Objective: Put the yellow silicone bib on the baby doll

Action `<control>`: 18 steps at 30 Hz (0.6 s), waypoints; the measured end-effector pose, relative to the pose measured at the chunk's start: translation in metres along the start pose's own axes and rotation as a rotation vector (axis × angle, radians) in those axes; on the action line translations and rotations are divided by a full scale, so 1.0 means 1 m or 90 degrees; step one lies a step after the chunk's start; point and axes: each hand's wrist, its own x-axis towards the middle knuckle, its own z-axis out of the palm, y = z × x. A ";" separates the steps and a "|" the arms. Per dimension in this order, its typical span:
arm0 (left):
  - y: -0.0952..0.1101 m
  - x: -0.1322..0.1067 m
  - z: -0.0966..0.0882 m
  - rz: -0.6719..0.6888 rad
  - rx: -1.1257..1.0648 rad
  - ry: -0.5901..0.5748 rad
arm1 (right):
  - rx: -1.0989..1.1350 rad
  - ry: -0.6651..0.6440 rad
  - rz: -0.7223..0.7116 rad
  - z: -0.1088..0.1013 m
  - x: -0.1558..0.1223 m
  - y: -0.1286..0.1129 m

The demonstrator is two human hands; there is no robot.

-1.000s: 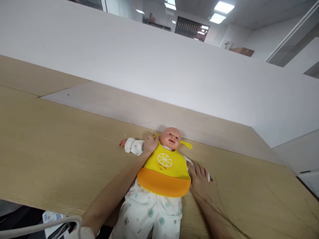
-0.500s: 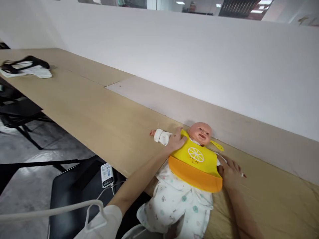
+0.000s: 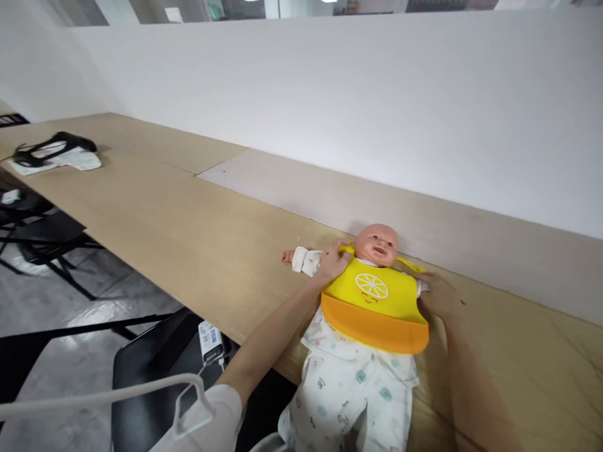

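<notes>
A baby doll [image 3: 375,243] lies on its back in white patterned clothes [image 3: 360,383]. Over its chest spreads a yellow bib [image 3: 372,282] with a citrus print and an orange catch pocket. My left hand [image 3: 333,262] is closed on the bib's upper edge and strap beside the doll's neck, with some fingers hidden. On the other side, my right hand [image 3: 438,294] is at the doll's shoulder and sleeve, against the end of the free yellow strap [image 3: 409,263]. Its fingers are blurred and partly hidden, so its grip is unclear.
The long wooden table [image 3: 202,232] runs along a white wall [image 3: 306,100]. Far left on it lie a black strap-like item [image 3: 61,145] and white cloth or paper. Below the edge are black chairs [image 3: 51,235] and a power bank [image 3: 210,342] with a cable.
My right hand has moved up from the doll's arm to the shoulder and strap end. My left hand stays at the bib's edge. The bib lies slightly shifted, and the camera view has tilted.
</notes>
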 end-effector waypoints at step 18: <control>-0.022 0.039 0.005 0.011 -0.025 0.057 | -0.062 0.098 0.110 0.002 -0.009 -0.032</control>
